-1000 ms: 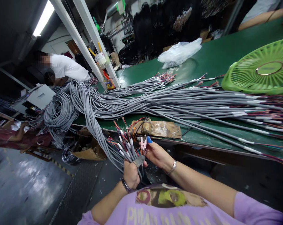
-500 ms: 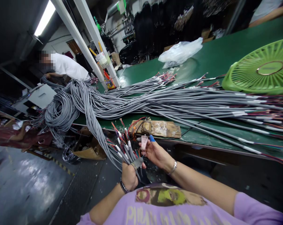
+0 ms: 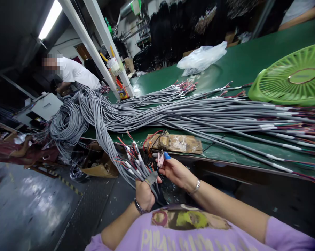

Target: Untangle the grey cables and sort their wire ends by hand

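My left hand (image 3: 144, 194) is closed around a bundle of grey cables (image 3: 139, 166), near their ends. Its thumb wears a grey cover and presses across the cables. White sleeves and thin coloured wires fan out above the grip. Just to the right, my right hand (image 3: 178, 175) pinches a small pale pink clip-like tool (image 3: 160, 159); a blue cover is on one fingertip. The tool is beside the short coloured wires (image 3: 152, 167) at the left thumb. Whether it touches a wire is too small to tell.
A long pile of grey cables (image 3: 173, 113) covers the green table (image 3: 241, 62). A taped wooden block (image 3: 183, 143) lies at the table's near edge. Further off are a green fan (image 3: 290, 75), a plastic bag (image 3: 201, 59) and a white post (image 3: 107, 45). A co-worker (image 3: 79, 75) leans over cables at left.
The pink tool has turned and now shows a narrower side. The wire ends in my left hand have shifted slightly left. The co-worker's arm at the back left has moved.
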Demonstrator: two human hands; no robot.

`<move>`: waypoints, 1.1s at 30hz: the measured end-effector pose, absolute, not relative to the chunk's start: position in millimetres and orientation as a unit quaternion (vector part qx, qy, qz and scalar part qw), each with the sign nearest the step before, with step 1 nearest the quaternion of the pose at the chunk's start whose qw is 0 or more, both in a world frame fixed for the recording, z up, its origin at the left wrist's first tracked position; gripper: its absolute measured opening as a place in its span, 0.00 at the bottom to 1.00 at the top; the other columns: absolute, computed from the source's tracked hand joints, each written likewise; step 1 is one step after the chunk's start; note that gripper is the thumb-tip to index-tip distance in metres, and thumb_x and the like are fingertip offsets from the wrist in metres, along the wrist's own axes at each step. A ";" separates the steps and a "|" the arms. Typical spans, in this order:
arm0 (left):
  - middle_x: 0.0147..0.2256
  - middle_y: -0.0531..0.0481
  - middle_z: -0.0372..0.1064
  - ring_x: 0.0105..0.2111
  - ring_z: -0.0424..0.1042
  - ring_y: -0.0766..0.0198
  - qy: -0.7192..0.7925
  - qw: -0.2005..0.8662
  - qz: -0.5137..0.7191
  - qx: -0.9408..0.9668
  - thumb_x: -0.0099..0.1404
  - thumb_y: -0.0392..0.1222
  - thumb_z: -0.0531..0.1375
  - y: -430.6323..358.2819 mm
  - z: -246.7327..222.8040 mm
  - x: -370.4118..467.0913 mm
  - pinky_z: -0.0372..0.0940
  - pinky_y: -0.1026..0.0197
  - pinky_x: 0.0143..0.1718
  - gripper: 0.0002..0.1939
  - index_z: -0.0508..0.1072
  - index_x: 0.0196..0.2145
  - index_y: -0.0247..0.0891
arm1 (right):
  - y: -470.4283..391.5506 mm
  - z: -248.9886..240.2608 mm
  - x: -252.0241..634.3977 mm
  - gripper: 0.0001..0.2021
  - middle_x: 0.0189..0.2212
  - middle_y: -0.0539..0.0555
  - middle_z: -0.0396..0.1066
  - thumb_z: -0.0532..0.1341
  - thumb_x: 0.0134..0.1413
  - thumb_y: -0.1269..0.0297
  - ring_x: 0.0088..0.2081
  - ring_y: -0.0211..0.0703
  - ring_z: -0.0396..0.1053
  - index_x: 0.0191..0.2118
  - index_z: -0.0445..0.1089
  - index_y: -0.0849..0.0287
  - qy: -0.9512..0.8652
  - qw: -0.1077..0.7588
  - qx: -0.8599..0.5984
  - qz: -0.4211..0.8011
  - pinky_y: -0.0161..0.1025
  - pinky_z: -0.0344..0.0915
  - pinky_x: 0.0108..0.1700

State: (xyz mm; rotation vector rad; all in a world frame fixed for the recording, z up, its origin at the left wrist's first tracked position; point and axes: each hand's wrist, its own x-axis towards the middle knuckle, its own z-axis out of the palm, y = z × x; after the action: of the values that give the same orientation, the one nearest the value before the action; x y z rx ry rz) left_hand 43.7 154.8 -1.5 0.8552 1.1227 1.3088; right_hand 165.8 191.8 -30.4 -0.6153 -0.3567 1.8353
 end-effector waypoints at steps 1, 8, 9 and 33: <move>0.15 0.51 0.68 0.19 0.68 0.65 0.479 0.572 0.560 0.360 0.49 0.44 0.65 155.5 -1.0 45.0 0.63 0.62 0.25 0.12 0.70 0.17 0.35 | 192.4 -31.0 165.0 0.13 0.29 0.52 0.73 0.66 0.46 0.54 0.30 0.37 0.67 0.33 0.73 0.58 -0.141 0.555 -0.258 0.778 0.34 0.63 0.32; 0.14 0.52 0.67 0.17 0.67 0.65 0.490 0.568 0.552 0.363 0.48 0.44 0.66 156.1 -6.3 46.7 0.63 0.62 0.24 0.12 0.70 0.16 0.35 | 194.1 -29.4 159.8 0.12 0.27 0.49 0.73 0.69 0.42 0.56 0.30 0.36 0.66 0.32 0.73 0.57 -0.116 0.573 -0.255 0.770 0.34 0.62 0.33; 0.14 0.52 0.67 0.17 0.67 0.65 0.493 0.564 0.549 0.372 0.49 0.44 0.66 155.9 -7.3 46.1 0.63 0.62 0.25 0.13 0.70 0.16 0.35 | 194.1 -29.2 159.7 0.12 0.27 0.49 0.73 0.69 0.43 0.55 0.29 0.36 0.66 0.32 0.73 0.57 -0.117 0.572 -0.255 0.771 0.34 0.62 0.33; 0.18 0.50 0.71 0.24 0.73 0.59 0.471 0.589 0.539 0.376 0.46 0.43 0.67 143.3 -10.0 33.6 0.68 0.59 0.28 0.08 0.76 0.23 0.37 | 161.5 -33.8 164.1 0.13 0.20 0.49 0.68 0.67 0.42 0.59 0.21 0.33 0.63 0.23 0.66 0.61 -0.276 0.491 -0.314 0.764 0.33 0.56 0.27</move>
State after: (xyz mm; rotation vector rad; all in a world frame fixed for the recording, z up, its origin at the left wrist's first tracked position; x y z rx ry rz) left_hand 33.6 143.3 -10.0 0.8763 1.0965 1.2551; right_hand 164.1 161.5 -33.8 -0.7631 -0.6692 1.8555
